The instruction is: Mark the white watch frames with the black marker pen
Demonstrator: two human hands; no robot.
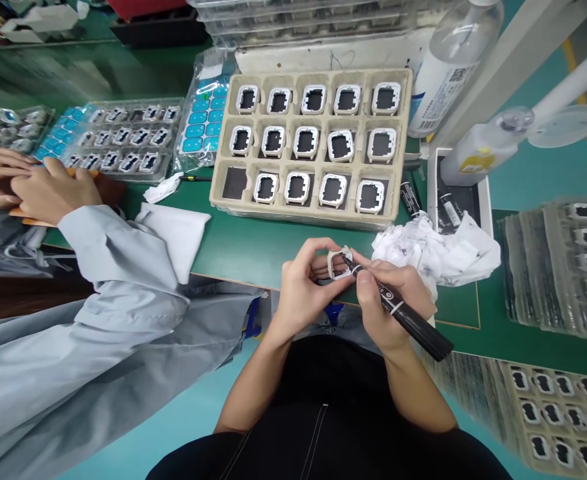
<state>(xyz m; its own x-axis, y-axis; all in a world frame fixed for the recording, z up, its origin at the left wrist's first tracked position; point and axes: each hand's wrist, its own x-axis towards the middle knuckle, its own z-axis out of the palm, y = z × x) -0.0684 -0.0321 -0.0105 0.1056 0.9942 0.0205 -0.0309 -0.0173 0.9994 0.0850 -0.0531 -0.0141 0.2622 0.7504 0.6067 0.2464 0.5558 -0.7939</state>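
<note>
My left hand [301, 287] covers the lower and left sides of the small white frame [337, 261]; only its upper corner shows. My right hand [388, 300] hides the middle of the black marker [403, 313], and the tip's contact with the frame is too small to judge. The print on the marker cannot be read. The co-worker's hands [28, 187] conceal whatever they press on the orange card [101, 180]. The bottle [448, 60] is cut off by the top edge. The stacked trays [563, 267] at right run past the edge.
</note>
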